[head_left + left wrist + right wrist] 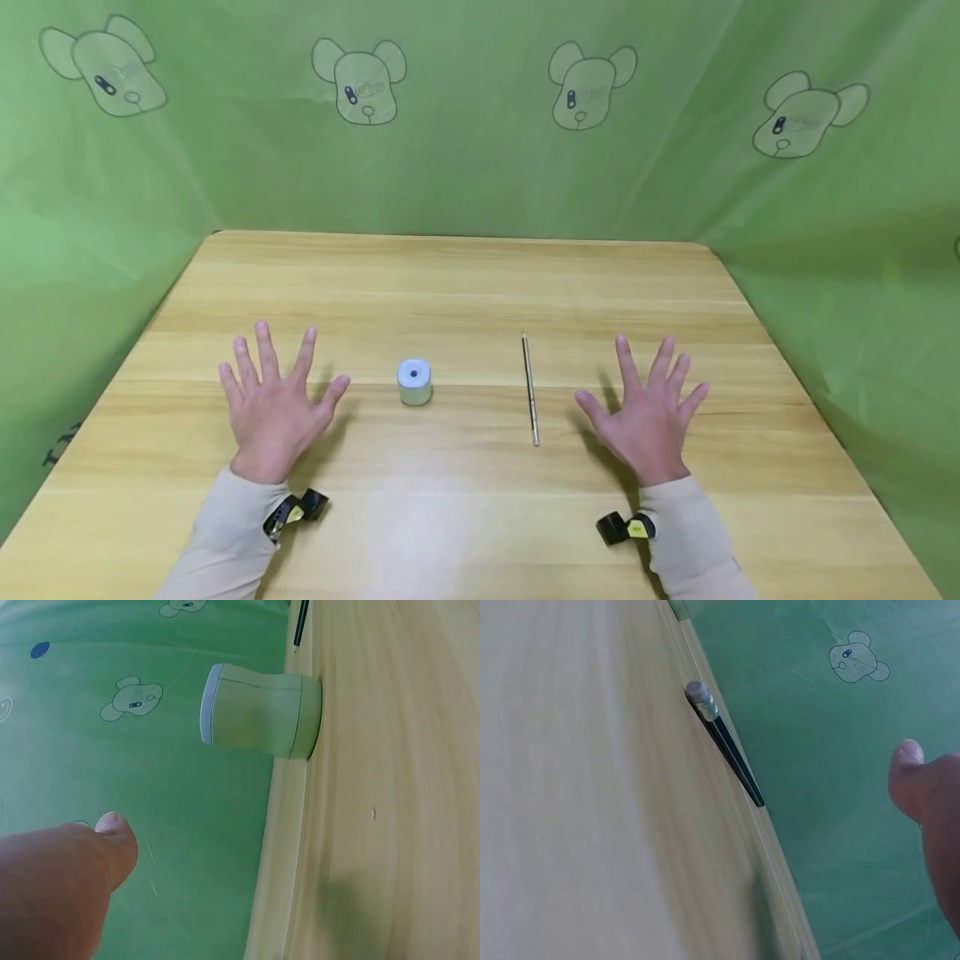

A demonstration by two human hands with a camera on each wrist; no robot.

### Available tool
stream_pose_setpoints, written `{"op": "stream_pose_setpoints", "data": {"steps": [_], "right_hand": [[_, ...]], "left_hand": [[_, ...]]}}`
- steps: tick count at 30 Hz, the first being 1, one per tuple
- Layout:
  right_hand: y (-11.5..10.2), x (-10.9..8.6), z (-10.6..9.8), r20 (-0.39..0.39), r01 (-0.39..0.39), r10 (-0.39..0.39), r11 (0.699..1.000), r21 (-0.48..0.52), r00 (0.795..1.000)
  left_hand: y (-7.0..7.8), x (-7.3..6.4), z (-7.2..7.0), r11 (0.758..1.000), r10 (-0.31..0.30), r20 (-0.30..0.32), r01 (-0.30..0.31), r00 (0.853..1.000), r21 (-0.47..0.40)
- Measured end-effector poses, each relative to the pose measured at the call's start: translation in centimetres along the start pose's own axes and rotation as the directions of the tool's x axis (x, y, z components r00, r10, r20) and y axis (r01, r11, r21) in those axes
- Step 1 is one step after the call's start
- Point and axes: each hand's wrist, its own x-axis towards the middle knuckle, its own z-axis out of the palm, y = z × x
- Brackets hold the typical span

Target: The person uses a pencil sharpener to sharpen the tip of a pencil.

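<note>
A pale green pencil sharpener (415, 383) with a white top and a dark round hole stands upright on the wooden table. To its right lies a dark pencil (530, 390), its point toward the far edge and its eraser end nearer the person. My left hand (274, 414) hovers over the table left of the sharpener, fingers spread and empty. Right of the pencil, my right hand (647, 417) is likewise spread, holding nothing. The left wrist view shows the sharpener (259, 712) side-on beyond the thumb; the right wrist view shows the pencil's eraser (697, 692) and metal band.
Green cloth (472, 167) printed with bear heads hangs behind the table (465, 283) and along both sides. Each sleeved wrist wears a strap with a small black camera, one on the left (313, 503) and one on the right (612, 528).
</note>
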Motion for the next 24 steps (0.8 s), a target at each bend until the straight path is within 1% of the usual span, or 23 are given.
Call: {"op": "stream_pose_setpoints", "data": {"steps": [7, 10, 12, 13, 14, 15, 16, 18, 19, 20, 22, 24], "right_hand": [[-0.2, 0.1, -0.3, -0.046, 0.011, -0.008, 0.999, 0.048, 0.999], [-0.3, 0.2, -0.3, -0.045, 0.009, -0.005, 0.995, 0.095, 0.999], [-0.4, 0.3, -0.3, -0.042, 0.002, 0.006, 0.984, 0.176, 0.999], [-0.4, 0.4, -0.2, -0.045, -0.006, 0.016, 0.973, 0.232, 0.999], [-0.5, 0.5, -0.2, -0.049, -0.014, 0.03, 0.955, 0.295, 0.998], [-0.6, 0.6, -0.1, -0.052, -0.023, 0.045, 0.934, 0.358, 0.998], [-0.8, 0.6, 0.0, -0.055, -0.033, 0.061, 0.911, 0.411, 0.997], [-1.1, 0.7, 0.2, -0.055, -0.057, 0.096, 0.87, 0.49, 0.994], [-1.3, 0.7, 0.3, -0.051, -0.067, 0.108, 0.857, 0.511, 0.993], [-1.5, 0.7, 0.4, -0.041, -0.08, 0.119, 0.849, 0.522, 0.992], [-2.1, 0.7, 0.6, -0.008, -0.111, 0.136, 0.847, 0.519, 0.991], [-2.8, 0.7, 0.9, 0.043, -0.137, 0.134, 0.855, 0.501, 0.99]], "left_hand": [[-0.6, -0.1, -0.5, 1.0, -0.022, 0.002, 0.022, 1.0, -0.015], [-0.8, 0.1, -0.5, 1.0, -0.01, 0.0, 0.01, 1.0, -0.029], [-0.9, 0.3, -0.7, 0.996, 0.015, 0.006, -0.014, 1.0, -0.086], [-0.9, 0.4, -0.7, 0.99, 0.034, 0.008, -0.033, 0.999, -0.136], [-0.9, 0.5, -0.7, 0.979, 0.054, 0.013, -0.05, 0.998, -0.197], [-0.9, 0.7, -0.6, 0.96, 0.072, 0.022, -0.063, 0.997, -0.271], [-0.8, 0.8, -0.5, 0.932, 0.091, 0.032, -0.074, 0.995, -0.355], [-0.6, 1.0, -0.1, 0.853, 0.127, 0.04, -0.088, 0.991, -0.514], [-0.3, 1.1, 0.2, 0.809, 0.139, 0.042, -0.089, 0.989, -0.581], [0.0, 1.2, 0.5, 0.765, 0.15, 0.04, -0.09, 0.988, -0.638], [0.7, 1.3, 1.3, 0.685, 0.168, 0.033, -0.092, 0.985, -0.723], [1.6, 1.3, 2.0, 0.628, 0.176, 0.041, -0.08, 0.983, -0.774]]}}
